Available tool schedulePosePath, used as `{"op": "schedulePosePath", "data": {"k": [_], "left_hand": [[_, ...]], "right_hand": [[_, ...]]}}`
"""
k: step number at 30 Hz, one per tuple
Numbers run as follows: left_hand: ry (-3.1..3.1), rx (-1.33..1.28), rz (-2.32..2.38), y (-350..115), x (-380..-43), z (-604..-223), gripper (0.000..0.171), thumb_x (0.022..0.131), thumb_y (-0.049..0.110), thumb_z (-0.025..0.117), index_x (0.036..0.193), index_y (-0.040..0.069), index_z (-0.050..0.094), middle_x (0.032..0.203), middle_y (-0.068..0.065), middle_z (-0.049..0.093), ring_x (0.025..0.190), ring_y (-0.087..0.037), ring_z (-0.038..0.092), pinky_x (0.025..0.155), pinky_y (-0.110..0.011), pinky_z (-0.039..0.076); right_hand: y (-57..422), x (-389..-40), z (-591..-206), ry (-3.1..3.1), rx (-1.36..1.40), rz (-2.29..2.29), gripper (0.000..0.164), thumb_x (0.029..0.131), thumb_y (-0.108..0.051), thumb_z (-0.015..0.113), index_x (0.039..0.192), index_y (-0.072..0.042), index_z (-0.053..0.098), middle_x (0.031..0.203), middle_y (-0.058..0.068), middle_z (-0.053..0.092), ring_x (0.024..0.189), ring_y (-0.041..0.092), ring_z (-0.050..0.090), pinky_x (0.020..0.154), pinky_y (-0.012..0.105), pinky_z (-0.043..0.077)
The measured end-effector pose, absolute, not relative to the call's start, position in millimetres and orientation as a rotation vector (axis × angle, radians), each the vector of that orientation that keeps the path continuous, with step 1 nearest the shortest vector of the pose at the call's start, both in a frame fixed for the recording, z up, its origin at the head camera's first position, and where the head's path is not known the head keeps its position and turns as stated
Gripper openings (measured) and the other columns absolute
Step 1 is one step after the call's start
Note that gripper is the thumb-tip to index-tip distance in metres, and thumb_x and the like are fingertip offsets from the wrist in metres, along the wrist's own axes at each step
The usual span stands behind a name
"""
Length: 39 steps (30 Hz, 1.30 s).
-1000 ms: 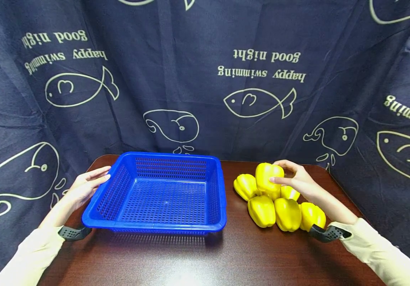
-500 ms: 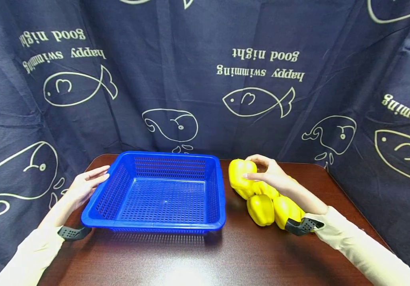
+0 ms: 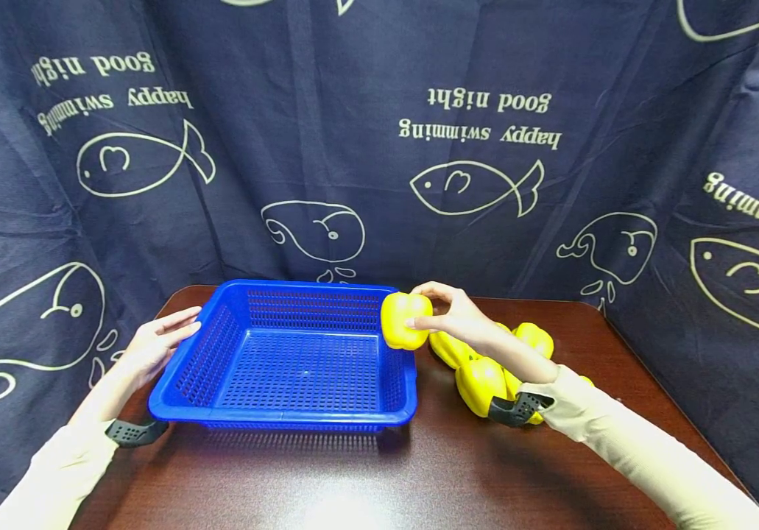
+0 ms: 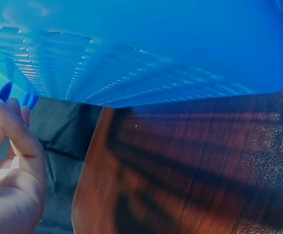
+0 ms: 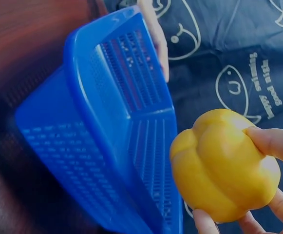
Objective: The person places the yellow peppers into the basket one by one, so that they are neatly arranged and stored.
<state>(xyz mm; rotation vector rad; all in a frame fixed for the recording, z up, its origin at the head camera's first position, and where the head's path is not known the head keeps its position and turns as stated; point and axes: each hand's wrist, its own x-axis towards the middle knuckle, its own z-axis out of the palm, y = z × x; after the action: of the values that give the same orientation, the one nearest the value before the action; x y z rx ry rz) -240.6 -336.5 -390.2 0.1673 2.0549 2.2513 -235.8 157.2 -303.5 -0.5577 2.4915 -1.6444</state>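
My right hand [image 3: 455, 316] grips a yellow bell pepper [image 3: 404, 321] above the right rim of a blue plastic basket [image 3: 286, 419]. In the right wrist view, the thumb and fingertips hold the bell pepper [image 5: 224, 165] from the side, beside the basket [image 5: 83, 97]. At the basket's left rim, my left hand [image 3: 154, 346] holds the edge with thumb and fingers. The left wrist view has this hand [image 4: 14, 170] at the basket's rim, close under the perforated wall [image 4: 131, 63]. No pepper shows inside the basket.
More yellow bell peppers [image 3: 481, 384] lie in a group right of the basket, partly hidden by my right forearm. The basket stands on a dark brown table [image 3: 273, 486]. A dark blue curtain [image 3: 352, 147] with fish drawings hangs behind and at both sides.
My right hand has carried the bell pepper left, from above the group to the basket's right rim. My left hand and the basket have stayed in place.
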Motion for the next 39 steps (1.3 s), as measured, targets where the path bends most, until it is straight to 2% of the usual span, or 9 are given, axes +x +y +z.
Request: {"op": "schedulePosePath", "data": {"k": [5,10,16,20,28,39], "left_hand": [[2.069,0.16,2.249,-336,-240,-390,0.028,0.095,0.011,0.059,0.107,0.035,0.068,0.097,0.019,0.069,0.083,-0.001,0.068,0.068,-0.02,0.056],[2.082,0.159,2.248,-337,-239,-391,0.028,0.095,0.011,0.06,0.108,0.035,0.068,0.097,0.02,0.068,0.083,-0.001,0.068,0.068,-0.02,0.056],[2.063,0.168,2.268,-337,-240,-391,0.028,0.095,0.01,0.059,0.106,0.035,0.069,0.096,0.019,0.069,0.083,-0.001,0.068,0.068,-0.02,0.056],[2.077,0.16,2.256,-336,-240,-390,0.027,0.095,0.012,0.06,0.106,0.035,0.068,0.097,0.02,0.069,0.082,-0.002,0.068,0.068,-0.02,0.056],[2.038,0.189,2.275,-337,-242,-391,0.029,0.095,0.009,0.058,0.109,0.033,0.068,0.099,0.018,0.069,0.084,-0.002,0.068,0.069,-0.02,0.056],[2.016,0.18,2.258,-338,-243,-393,0.03,0.097,0.01,0.056,0.111,0.034,0.067,0.1,0.019,0.069,0.085,-0.003,0.068,0.069,-0.021,0.056]], "right_hand": [[138,-239,-304,2.456,-0.583,-1.665,0.044,0.08,-0.009,0.075,0.119,-0.001,0.058,0.101,0.011,0.066,0.078,0.015,0.064,0.067,0.032,0.056],[120,-244,-304,2.443,-0.56,-1.682,0.043,0.079,-0.008,0.075,0.118,-0.001,0.06,0.1,0.009,0.064,0.077,0.013,0.061,0.069,0.036,0.057],[100,-254,-308,2.415,-0.508,-1.684,0.041,0.079,-0.011,0.076,0.116,-0.005,0.061,0.113,0.014,0.059,0.082,0.018,0.064,0.077,0.046,0.058],[88,-258,-309,2.386,-0.477,-1.676,0.041,0.078,-0.014,0.076,0.116,-0.006,0.06,0.117,0.015,0.057,0.087,0.021,0.066,0.078,0.042,0.058],[61,-268,-316,2.333,-0.443,-1.707,0.042,0.077,-0.009,0.076,0.115,-0.003,0.061,0.113,0.015,0.058,0.082,0.019,0.065,0.078,0.041,0.059],[31,-280,-327,2.297,-0.396,-1.689,0.043,0.075,-0.011,0.077,0.115,-0.006,0.061,0.114,0.012,0.056,0.083,0.017,0.062,0.082,0.041,0.058]]}}
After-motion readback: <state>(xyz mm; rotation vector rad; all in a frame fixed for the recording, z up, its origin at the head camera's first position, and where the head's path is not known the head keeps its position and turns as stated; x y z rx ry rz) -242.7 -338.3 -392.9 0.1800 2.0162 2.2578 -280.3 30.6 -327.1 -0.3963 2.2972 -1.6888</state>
